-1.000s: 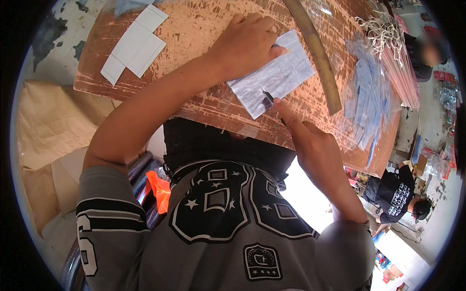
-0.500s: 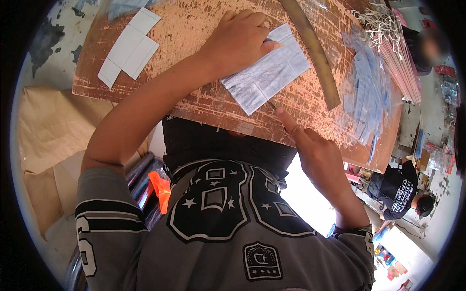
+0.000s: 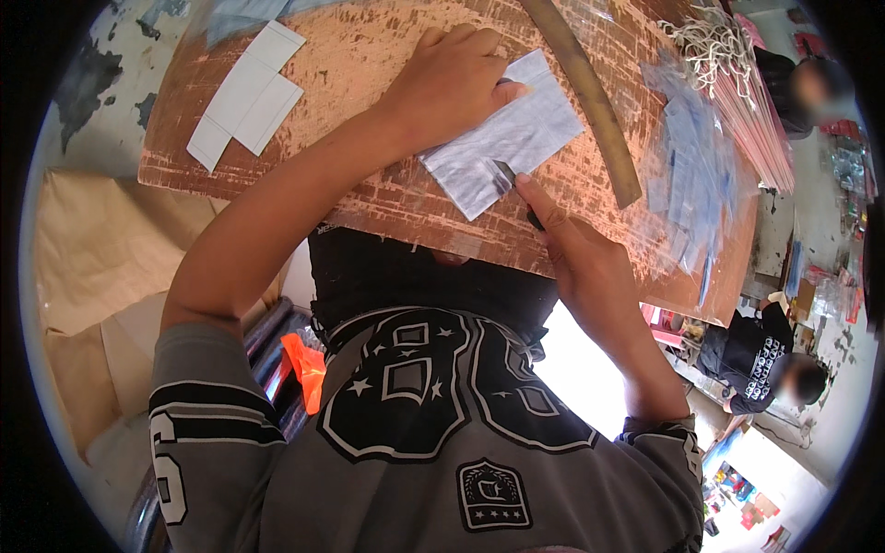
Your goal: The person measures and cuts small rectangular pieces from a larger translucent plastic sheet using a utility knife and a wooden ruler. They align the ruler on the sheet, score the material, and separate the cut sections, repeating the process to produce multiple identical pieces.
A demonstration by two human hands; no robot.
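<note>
A pale blue-grey rectangular stack of thin sheets (image 3: 516,138), glossy like plastic, lies aslant near the front edge of the worn wooden table. My left hand (image 3: 461,74) is closed at its upper left side, thumb on top and fingers curled; a small dark bit shows by the thumb, too hidden to name. My right hand (image 3: 562,226) grips a knife (image 3: 505,172) with a dark handle, index finger stretched along it. The blade tip is over the lower part of the stack; whether it touches cannot be made out.
White cut-out card (image 3: 249,92) lies at the left. A brown curved-looking strip (image 3: 595,111) runs right of the stack. Further right are blue clear plastic pieces (image 3: 687,175) and pink sticks with white strings (image 3: 756,120). Two people (image 3: 751,355) are beyond the table.
My right hand has moved up and to the left, bringing the knife blade from the stack's near edge to over its surface. My left hand has stayed in place.
</note>
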